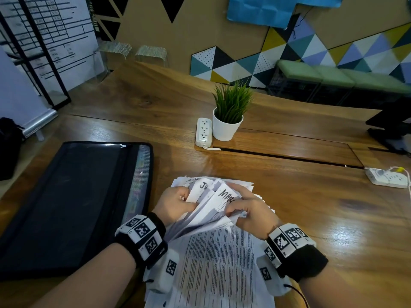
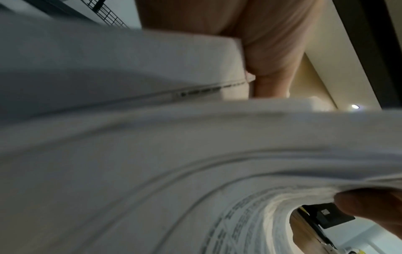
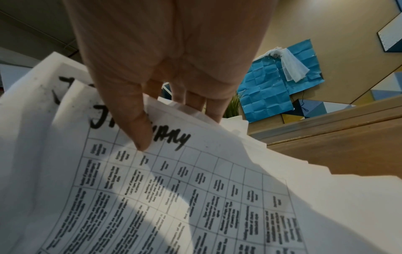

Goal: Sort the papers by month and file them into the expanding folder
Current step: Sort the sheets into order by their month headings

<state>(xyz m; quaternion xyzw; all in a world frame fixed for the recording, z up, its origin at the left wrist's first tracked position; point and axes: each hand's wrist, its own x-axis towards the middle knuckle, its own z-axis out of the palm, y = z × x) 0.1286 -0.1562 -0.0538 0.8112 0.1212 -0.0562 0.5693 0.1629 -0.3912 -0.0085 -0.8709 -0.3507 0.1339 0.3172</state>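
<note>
A thick stack of white printed papers (image 1: 219, 258) lies on the wooden table in front of me, its far ends lifted and fanned. Handwritten month names in black marker show on the tops. My left hand (image 1: 175, 202) grips the left side of the fanned sheets. My right hand (image 1: 249, 207) pinches the right side, thumb on top. In the right wrist view the right thumb (image 3: 139, 130) presses a table-printed sheet (image 3: 174, 197) marked January. The left wrist view shows curved, blurred papers (image 2: 174, 163) with a finger (image 2: 267, 56) behind them. The black expanding folder (image 1: 73, 203) lies shut to the left.
A white potted plant (image 1: 228, 121) and a white power strip (image 1: 203, 132) stand beyond the papers. Another power strip (image 1: 387, 176) lies at the right edge. A cable slot (image 1: 289, 156) crosses the table. A dark monitor base (image 1: 391, 127) sits far right.
</note>
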